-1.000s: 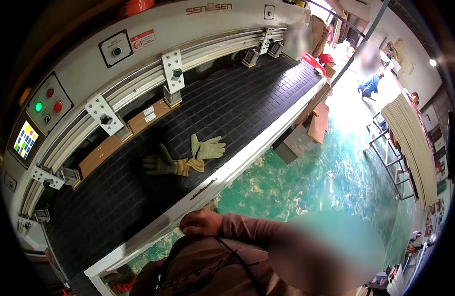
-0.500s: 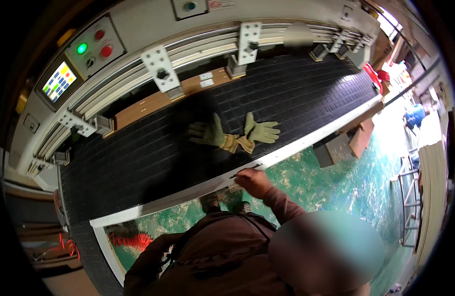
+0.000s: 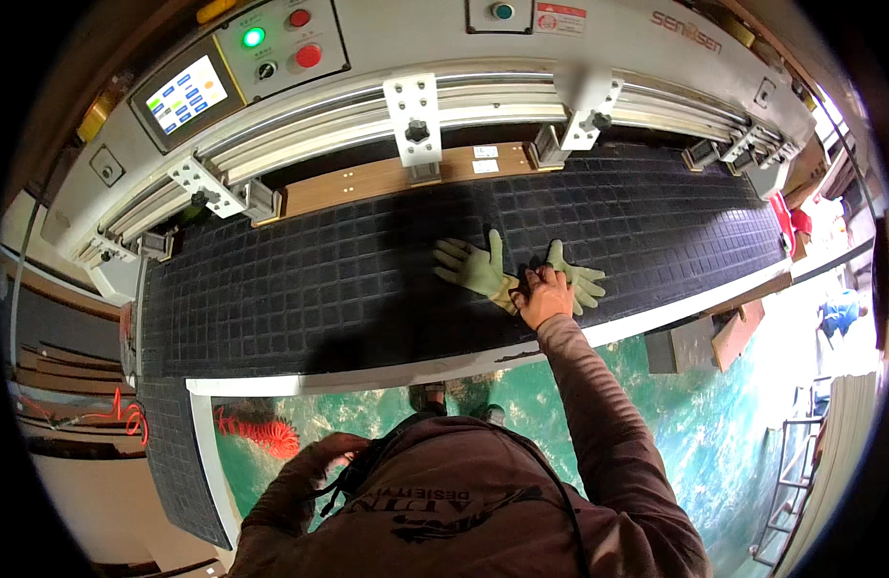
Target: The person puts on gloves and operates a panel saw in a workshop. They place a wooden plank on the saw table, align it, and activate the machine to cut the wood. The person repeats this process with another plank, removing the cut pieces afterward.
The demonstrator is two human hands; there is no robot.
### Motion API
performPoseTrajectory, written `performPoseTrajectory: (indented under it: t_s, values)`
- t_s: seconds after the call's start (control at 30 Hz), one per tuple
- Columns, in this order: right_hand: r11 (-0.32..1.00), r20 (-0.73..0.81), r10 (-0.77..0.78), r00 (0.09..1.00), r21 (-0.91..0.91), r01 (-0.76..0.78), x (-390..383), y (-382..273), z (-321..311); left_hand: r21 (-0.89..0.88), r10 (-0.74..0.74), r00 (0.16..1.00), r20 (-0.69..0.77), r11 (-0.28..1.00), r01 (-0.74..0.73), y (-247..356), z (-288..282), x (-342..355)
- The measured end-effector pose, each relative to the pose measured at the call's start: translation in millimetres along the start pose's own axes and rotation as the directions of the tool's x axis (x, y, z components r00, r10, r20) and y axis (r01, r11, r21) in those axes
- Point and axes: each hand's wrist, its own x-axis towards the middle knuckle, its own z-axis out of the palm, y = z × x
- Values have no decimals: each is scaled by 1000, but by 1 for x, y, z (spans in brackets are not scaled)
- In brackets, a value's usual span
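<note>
A pair of pale green work gloves with tan cuffs, the left glove [image 3: 475,268] and the right glove [image 3: 581,277], lies palm up on a black ribbed mat [image 3: 367,289]. Over their cuffs is my right hand [image 3: 545,297], its fingers bent down and closed. Something small and dark shows by the fingertips, too unclear to name. My left hand [image 3: 340,448] hangs low beside my waist, next to a dark strap; its fingers are mostly hidden.
Behind the mat, a machine frame carries clamp brackets [image 3: 413,120] pressing near a wood-brown board [image 3: 367,183]. A lit touch screen [image 3: 186,94] and buttons [image 3: 309,56] sit upper left. A red coiled hose [image 3: 261,433] hangs lower left. Board offcuts [image 3: 695,345] lie right; a person [image 3: 839,313] is beyond.
My right hand has moved forward from the white table edge onto the glove cuffs. My left hand has come into sight at my waist. The whole view has shifted and turned.
</note>
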Motion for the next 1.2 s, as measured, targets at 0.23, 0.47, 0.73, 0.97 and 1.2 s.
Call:
performPoseTrajectory:
  t_s: [0.23,0.47,0.73,0.97,1.2]
  values:
    - [981,-14,-114,993,158,115,17,-30,-19,91,465,825,-320,882,-462,162,-44,-121]
    - [417,-24,-119,993,906,72,-18,-121,-99,688,878,446,176,214,-693,375,131,-197]
    - [-98,171,107,979,982,-161,-79,-110,-127,511,765,529,366,310,-802,434,236,-128]
    - [74,67,259,964,993,-89,-130,-96,-110,620,629,646,433,312,-720,424,241,-79]
    - [275,-142,409,901,961,27,-168,-75,-119,482,607,635,479,423,-767,422,275,-54]
